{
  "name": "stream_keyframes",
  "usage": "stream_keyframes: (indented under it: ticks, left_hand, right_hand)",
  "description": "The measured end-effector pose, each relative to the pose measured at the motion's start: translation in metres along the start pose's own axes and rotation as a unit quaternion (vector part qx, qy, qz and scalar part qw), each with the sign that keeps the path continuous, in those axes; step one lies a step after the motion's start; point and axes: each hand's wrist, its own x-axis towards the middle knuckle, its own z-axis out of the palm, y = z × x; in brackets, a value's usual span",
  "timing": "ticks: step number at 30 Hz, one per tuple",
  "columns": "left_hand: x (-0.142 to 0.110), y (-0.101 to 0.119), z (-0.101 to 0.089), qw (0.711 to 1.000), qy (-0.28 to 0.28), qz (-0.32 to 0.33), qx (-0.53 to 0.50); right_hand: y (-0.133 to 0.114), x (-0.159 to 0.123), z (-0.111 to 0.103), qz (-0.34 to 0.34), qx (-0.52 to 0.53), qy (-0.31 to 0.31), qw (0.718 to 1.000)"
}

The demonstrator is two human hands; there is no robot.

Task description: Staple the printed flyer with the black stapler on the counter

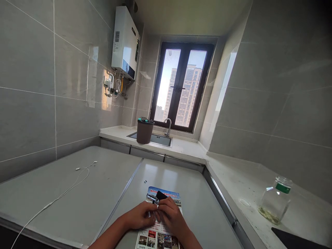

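Note:
My left hand and my right hand meet above a printed flyer on the grey table. Their fingers are closed together around a small device with a shiny chrome part and a black part. The chrome part points left and the black part slants up to the right; its lower end is hidden by my fingers, so its exact kind is unclear. Ahead of the hands, small shiny bits lie on the table.
A white cable runs across the left table half. Beyond the table, a brown bin stands by the sink and its faucet. A glass jar sits on the right counter. A water heater hangs left.

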Motion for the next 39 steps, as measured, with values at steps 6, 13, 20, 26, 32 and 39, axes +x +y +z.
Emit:
stream_keyframes:
  ticks: [6,13,20,26,32,39]
  left_hand:
    - [0.0,0.001,0.0,1.0,-0.005,-0.004,-0.007]
    - [-0.001,0.0,0.0,1.0,0.006,-0.004,-0.009]
    - [-0.001,0.002,-0.001,0.999,0.041,0.016,-0.011]
    - [-0.003,-0.007,-0.002,0.996,0.067,-0.02,-0.061]
    - [-0.001,-0.012,-0.004,0.987,0.138,-0.046,-0.075]
    - [0.004,-0.035,-0.011,0.954,0.281,-0.094,0.052]
  right_hand:
    - [0.004,-0.003,0.004,-0.009,-0.003,-0.004,1.0]
    - [0.001,0.001,0.0,-0.01,0.001,-0.02,1.0]
    - [0.009,-0.005,-0.002,-0.01,-0.032,-0.046,0.998]
    - [0.017,-0.011,-0.009,0.011,-0.045,-0.025,0.999]
    - [0.032,-0.01,-0.024,0.102,-0.089,0.105,0.985]
    - [0.075,-0.034,-0.034,0.312,-0.164,0.172,0.92]
